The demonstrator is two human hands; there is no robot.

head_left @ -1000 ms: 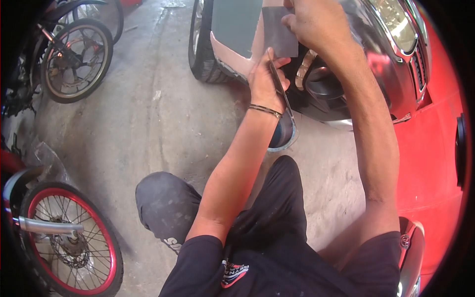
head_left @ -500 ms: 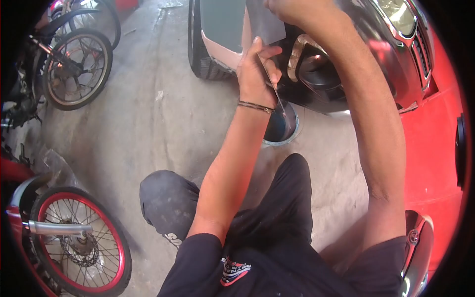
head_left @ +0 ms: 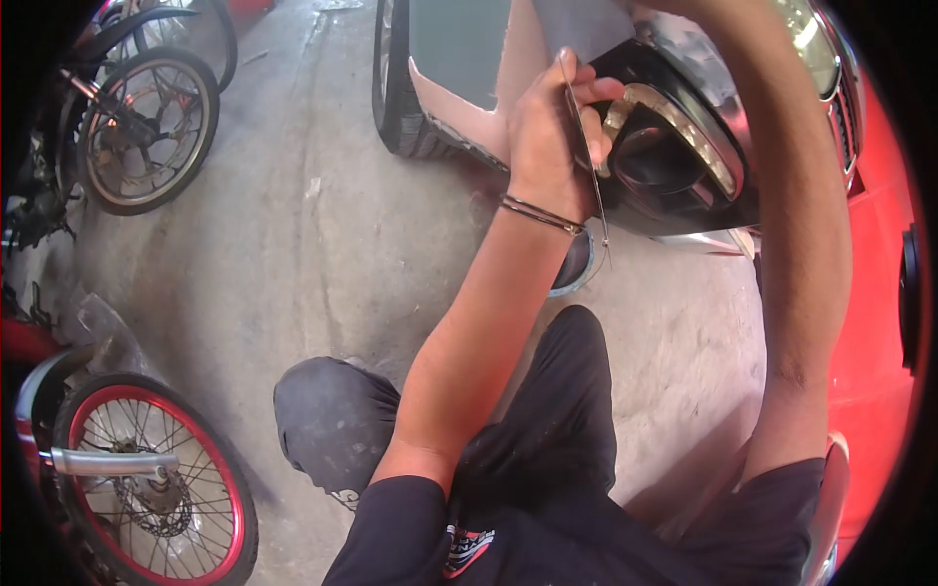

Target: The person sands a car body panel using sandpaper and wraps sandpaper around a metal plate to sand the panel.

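My left hand (head_left: 552, 137) is closed on a thin flat plate (head_left: 591, 171), seen almost edge-on. The plate's lower tip, with a small blob and fine strands, hangs past my wrist. Beside that hand is a car body panel (head_left: 454, 59) with a grey-green patch bordered by pale pinkish filler. A blurred grey flat surface (head_left: 581, 21) lies above my fingers; I cannot tell whether it is a loose sheet. My right forearm (head_left: 806, 186) reaches up past the top edge, which cuts off the right hand. A round container (head_left: 575, 264) stands on the floor, partly behind my left wrist.
The car's black bumper section (head_left: 674, 161) and headlight (head_left: 811, 44) are ahead to the right, with a tyre (head_left: 396, 107) left of the panel. A red surface (head_left: 870, 410) runs along the right. Motorcycle wheels (head_left: 156, 479) line the left side of the concrete floor (head_left: 234, 264).
Both arms have shifted right, and the right hand has passed out of view at the top. The plate in my left hand moved right with it. More of the filler-edged panel shows.
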